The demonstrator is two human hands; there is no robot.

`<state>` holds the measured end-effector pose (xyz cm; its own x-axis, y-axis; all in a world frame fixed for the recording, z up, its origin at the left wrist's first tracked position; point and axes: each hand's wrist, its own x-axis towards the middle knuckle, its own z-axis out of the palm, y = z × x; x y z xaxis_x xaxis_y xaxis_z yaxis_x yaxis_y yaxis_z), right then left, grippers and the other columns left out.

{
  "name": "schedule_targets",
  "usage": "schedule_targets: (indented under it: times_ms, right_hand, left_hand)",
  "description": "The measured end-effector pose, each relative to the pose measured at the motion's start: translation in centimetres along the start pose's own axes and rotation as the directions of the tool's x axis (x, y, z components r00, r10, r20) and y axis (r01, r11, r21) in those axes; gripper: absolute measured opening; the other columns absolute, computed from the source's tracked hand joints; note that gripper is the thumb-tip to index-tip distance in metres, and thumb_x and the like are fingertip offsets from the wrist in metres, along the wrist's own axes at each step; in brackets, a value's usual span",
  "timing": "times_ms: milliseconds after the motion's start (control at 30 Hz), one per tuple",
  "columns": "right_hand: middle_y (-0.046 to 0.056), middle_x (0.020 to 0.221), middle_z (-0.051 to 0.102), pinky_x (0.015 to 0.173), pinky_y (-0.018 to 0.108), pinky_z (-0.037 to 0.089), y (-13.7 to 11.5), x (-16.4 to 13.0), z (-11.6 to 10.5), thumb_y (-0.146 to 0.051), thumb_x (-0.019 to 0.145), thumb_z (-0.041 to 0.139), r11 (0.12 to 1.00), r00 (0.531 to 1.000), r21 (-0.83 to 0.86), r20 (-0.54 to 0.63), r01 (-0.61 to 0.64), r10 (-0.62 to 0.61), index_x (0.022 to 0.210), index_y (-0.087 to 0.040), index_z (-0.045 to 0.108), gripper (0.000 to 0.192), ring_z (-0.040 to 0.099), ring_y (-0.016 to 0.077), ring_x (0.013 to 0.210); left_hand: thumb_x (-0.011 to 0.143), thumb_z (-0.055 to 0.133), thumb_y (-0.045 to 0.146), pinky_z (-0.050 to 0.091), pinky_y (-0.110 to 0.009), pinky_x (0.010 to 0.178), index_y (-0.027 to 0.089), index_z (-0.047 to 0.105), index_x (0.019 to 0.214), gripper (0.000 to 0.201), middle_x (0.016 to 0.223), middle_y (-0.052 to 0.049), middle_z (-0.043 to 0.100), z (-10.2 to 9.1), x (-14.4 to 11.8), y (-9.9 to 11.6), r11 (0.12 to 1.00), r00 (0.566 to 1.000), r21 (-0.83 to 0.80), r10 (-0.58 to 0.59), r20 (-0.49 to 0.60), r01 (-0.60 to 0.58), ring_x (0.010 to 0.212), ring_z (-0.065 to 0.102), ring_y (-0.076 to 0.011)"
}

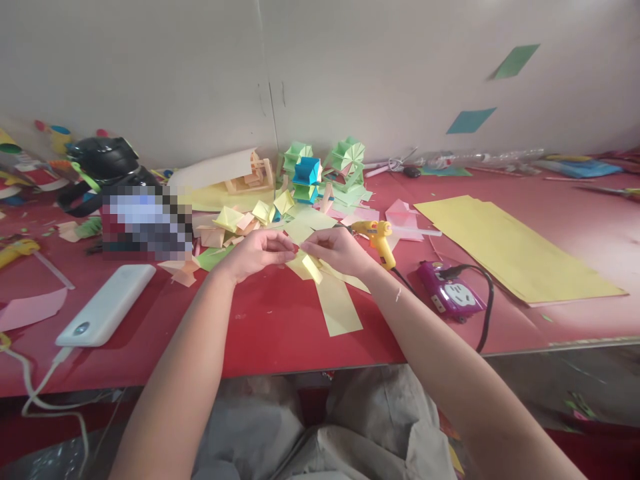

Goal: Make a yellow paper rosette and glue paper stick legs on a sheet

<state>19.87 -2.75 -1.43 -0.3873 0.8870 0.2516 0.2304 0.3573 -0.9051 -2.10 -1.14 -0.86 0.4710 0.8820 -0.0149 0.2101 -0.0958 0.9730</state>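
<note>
My left hand (261,253) and my right hand (339,251) meet over the middle of the table, thumbs and fingers pinched together. A small folded piece of pale yellow paper (313,269) is between their fingertips; part of it is hidden by the fingers. Flat strips of the same yellow paper (340,308) lie on the table just below and under my hands. Behind them are small folded yellow paper pieces (263,212), a blue folded paper piece (307,171) and green folded paper shapes (349,157). A yellow glue gun (379,241) lies right of my right hand.
A purple power socket (451,292) with a black plug and large yellow sheets (515,250) are on the right. To the left are a white power bank (107,305), a black bottle (105,160) and another yellow glue gun (17,252). The red table's (260,333) front edge is near my lap.
</note>
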Motion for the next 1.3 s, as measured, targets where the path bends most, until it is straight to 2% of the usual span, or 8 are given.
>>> schedule_targets:
  times_ms: [167, 367, 533, 733, 867, 967, 1067, 1300]
  right_hand:
    - [0.0, 0.062, 0.055, 0.053, 0.026, 0.035, 0.1, 0.1, 0.2, -0.057, 0.084, 0.064, 0.999, 0.999, -0.047, -0.021, 0.025, -0.026, 0.072, -0.015, 0.068, 0.044, 0.043, 0.0099, 0.057]
    - [0.0, 0.062, 0.057, 0.055, 0.027, 0.037, 0.5, 0.3, 0.2, -0.053, 0.086, 0.064, 0.998, 0.981, -0.062, -0.19, 0.034, -0.046, 0.07, -0.016, 0.066, 0.04, 0.047, 0.0109, 0.059]
    - [0.0, 0.059, 0.056, 0.053, 0.026, 0.038, 0.9, 0.4, 0.5, -0.056, 0.085, 0.064, 1.0, 0.965, -0.021, -0.262, 0.017, -0.022, 0.071, -0.016, 0.066, 0.042, 0.047, 0.0109, 0.056]
    - [0.005, 0.078, 0.066, 0.071, 0.029, 0.051, 0.4, 0.4, 0.6, -0.065, 0.091, 0.052, 0.996, 0.987, 0.07, -0.156, 0.047, -0.036, 0.08, -0.017, 0.07, 0.052, 0.061, 0.0152, 0.075]
    - [0.007, 0.092, 0.071, 0.075, 0.03, 0.054, 0.1, 0.2, 0.7, -0.062, 0.079, 0.071, 0.997, 0.993, 0.071, -0.12, 0.016, -0.007, 0.098, -0.017, 0.072, 0.049, 0.066, 0.018, 0.085]
    - [0.007, 0.092, 0.071, 0.075, 0.032, 0.055, 0.4, 0.3, 0.8, -0.058, 0.075, 0.076, 0.998, 0.987, 0.05, -0.16, 0.025, -0.017, 0.098, -0.017, 0.072, 0.047, 0.066, 0.0174, 0.081]
    - [0.006, 0.086, 0.07, 0.073, 0.031, 0.054, 0.7, 0.4, 0.8, -0.055, 0.074, 0.078, 0.997, 0.979, 0.06, -0.203, 0.045, -0.032, 0.09, -0.017, 0.07, 0.042, 0.065, 0.0161, 0.077]
    - [0.003, 0.077, 0.065, 0.062, 0.028, 0.047, 0.5, 0.5, 0.6, -0.06, 0.071, 0.078, 0.994, 0.981, 0.112, -0.196, 0.018, 0.004, 0.082, -0.017, 0.065, 0.046, 0.057, 0.0127, 0.067]
  left_hand:
    - [0.068, 0.086, 0.039, 0.055, -0.031, 0.07, 0.019, 0.072, 0.08, 0.027, 0.082, -0.006, 0.074, 0.1, 0.2, -0.5, 0.993, 0.994, 0.096, 0.072, -0.077, -0.064, 0.078, 0.07, -0.0195]
    - [0.079, 0.078, 0.044, 0.055, -0.031, 0.081, 0.021, 0.074, 0.086, 0.025, 0.091, -0.006, 0.073, 0.6, -0.1, 0.2, 0.984, 0.982, 0.083, 0.166, -0.094, -0.158, 0.089, 0.069, -0.0201]
    - [0.068, 0.086, 0.043, 0.057, -0.034, 0.08, 0.02, 0.076, 0.084, 0.03, 0.088, -0.006, 0.076, 1.3, 0.5, -0.3, 0.981, 0.964, 0.043, 0.193, -0.185, -0.188, 0.086, 0.071, -0.0226]
    - [0.064, 0.088, 0.044, 0.058, -0.037, 0.08, 0.02, 0.077, 0.078, 0.029, 0.083, -0.006, 0.077, 1.0, 1.0, -1.1, 0.983, 0.934, 0.055, 0.185, -0.306, -0.177, 0.083, 0.073, -0.0245]
    - [0.06, 0.091, 0.042, 0.057, -0.036, 0.076, 0.019, 0.075, 0.088, 0.039, 0.081, -0.006, 0.077, 0.8, 0.8, -0.9, 0.992, 0.94, 0.051, 0.126, -0.319, -0.115, 0.082, 0.072, -0.0244]
    - [0.058, 0.092, 0.04, 0.055, -0.034, 0.074, 0.021, 0.072, 0.097, 0.048, 0.08, -0.005, 0.077, 0.7, 0.7, -0.8, 0.998, 0.948, 0.038, 0.06, -0.312, -0.051, 0.078, 0.072, -0.0225]
    - [0.058, 0.092, 0.042, 0.056, -0.035, 0.074, 0.019, 0.071, 0.091, 0.045, 0.082, -0.007, 0.076, 0.7, 0.7, -0.8, 0.999, 0.946, 0.012, 0.047, -0.321, -0.046, 0.079, 0.072, -0.0228]
    - [0.065, 0.087, 0.037, 0.054, -0.032, 0.073, 0.018, 0.072, 0.085, 0.032, 0.081, -0.005, 0.073, 1.2, 0.6, -0.4, 0.983, 0.936, 0.009, 0.176, -0.304, -0.182, 0.077, 0.068, -0.0193]
